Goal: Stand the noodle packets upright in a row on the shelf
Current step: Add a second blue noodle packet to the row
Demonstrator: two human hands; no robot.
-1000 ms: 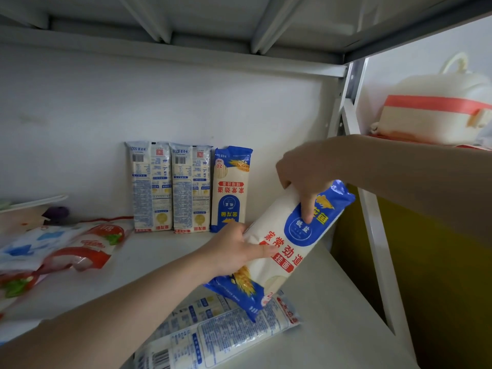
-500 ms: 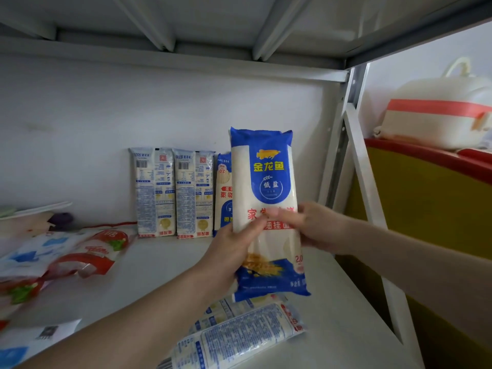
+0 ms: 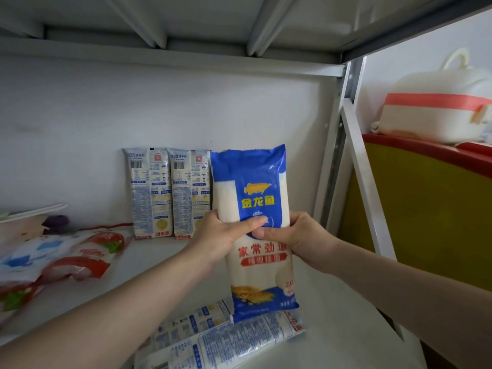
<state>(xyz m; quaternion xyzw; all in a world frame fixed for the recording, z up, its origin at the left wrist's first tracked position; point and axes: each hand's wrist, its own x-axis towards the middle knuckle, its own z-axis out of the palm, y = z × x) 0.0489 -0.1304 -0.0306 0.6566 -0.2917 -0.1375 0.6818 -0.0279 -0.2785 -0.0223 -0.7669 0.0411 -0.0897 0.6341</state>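
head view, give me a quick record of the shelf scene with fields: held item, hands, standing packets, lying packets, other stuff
held item: blue and white noodle packet, upright, front label toward the camera
hands: left hand and right hand both grip its middle
standing packets: two pale packets upright against the back wall, backs facing out
lying packets: pale packets flat on the shelf near the front edge
other stuff: red and white bags lying at the left; white pot with a red band beyond the shelf frame at the right

A home storeroom or pantry: a white metal shelf rack (image 3: 356, 182) holds noodle packets (image 3: 170, 193) and food pouches (image 3: 80, 257), a cooking pot (image 3: 436, 113) upper right
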